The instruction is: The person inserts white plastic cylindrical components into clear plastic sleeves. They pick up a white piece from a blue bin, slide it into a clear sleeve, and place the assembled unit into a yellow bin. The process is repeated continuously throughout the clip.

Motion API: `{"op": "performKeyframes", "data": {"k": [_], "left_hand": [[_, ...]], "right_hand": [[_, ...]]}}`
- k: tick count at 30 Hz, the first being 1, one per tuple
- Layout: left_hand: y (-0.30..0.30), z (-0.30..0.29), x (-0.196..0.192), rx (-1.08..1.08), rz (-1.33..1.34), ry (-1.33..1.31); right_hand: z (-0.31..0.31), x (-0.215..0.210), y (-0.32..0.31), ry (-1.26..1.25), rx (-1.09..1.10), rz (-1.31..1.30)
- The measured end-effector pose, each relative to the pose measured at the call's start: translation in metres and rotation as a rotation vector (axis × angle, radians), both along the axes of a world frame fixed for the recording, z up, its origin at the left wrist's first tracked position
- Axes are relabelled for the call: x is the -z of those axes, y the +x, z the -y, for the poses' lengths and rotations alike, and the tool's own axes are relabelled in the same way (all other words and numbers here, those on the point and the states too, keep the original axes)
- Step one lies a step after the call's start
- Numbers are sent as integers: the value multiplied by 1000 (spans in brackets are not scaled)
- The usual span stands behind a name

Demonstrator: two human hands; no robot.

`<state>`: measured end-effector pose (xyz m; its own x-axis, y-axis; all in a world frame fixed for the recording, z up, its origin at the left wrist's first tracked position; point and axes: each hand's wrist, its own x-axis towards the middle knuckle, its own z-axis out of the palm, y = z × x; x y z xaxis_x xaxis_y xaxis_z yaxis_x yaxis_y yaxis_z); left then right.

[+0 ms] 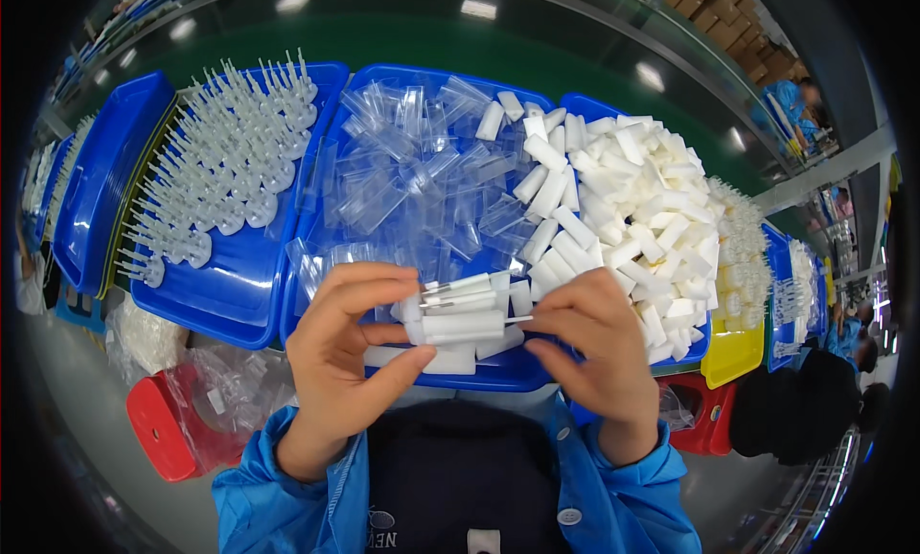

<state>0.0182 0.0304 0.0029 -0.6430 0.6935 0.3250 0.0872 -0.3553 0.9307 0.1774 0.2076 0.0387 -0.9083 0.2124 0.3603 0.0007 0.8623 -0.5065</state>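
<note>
My left hand (343, 348) grips a stack of several white plastic sticks (460, 319) with thin metal pins showing at their ends. My right hand (594, 348) is at the right end of the stack, its fingertips pinched on a thin pin (518, 318) poking from one stick. Both hands are held above the near rim of a blue tray (498, 372) that holds clear plastic sleeves (412, 185) on its left side. A heap of white sticks (632, 204) fills the right side, just beyond my right hand.
A second blue tray (235, 310) at left carries rows of white needle-like parts (225, 166). Red stools (163, 429) with plastic bags (235, 386) stand below the trays. A yellow tray (733, 355) and more blue trays run right. Other people in blue (791, 99) work far right.
</note>
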Motion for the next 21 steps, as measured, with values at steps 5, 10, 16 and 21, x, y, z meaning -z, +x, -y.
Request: {"op": "performKeyframes", "data": {"k": [5, 10, 16, 21], "left_hand": [[1, 2, 5, 81, 98, 111], [2, 4, 5, 60, 26, 78], [3, 4, 2, 102, -36, -13], [4, 5, 2, 104, -13, -21]], "right_hand": [[20, 19, -6, 164, 69, 139], [11, 16, 5, 12, 164, 51], [3, 6, 12, -357, 279, -170], [3, 8, 14, -625, 143, -342]]}}
